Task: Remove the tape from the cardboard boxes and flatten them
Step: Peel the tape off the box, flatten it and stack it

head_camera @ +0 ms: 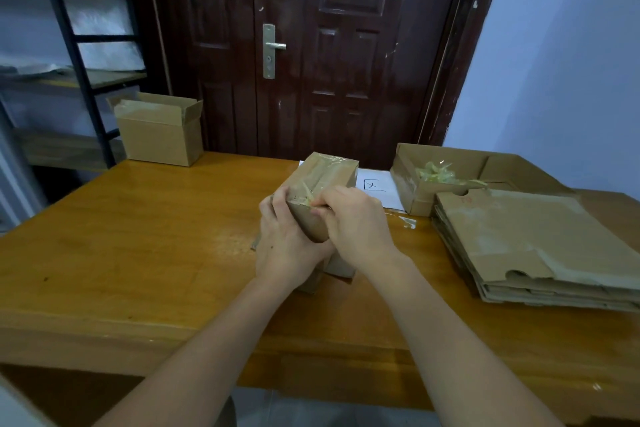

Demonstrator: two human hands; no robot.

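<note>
A small cardboard box (327, 173), taped along its top, stands tilted at the middle of the wooden table (138, 225). My left hand (287, 246) grips its near left corner from below. My right hand (353, 222) pinches a loose end of clear tape (306, 199) at the box's near edge. Another open box (161, 135) stands at the table's far left. A stack of flattened boxes (533, 246) lies on the right.
An open shallow box (440, 177) behind the stack holds crumpled tape. A white paper sheet (377, 187) lies beside it, and a tape scrap (408, 221) sits on the table. A dark door is behind; a metal shelf stands at the left.
</note>
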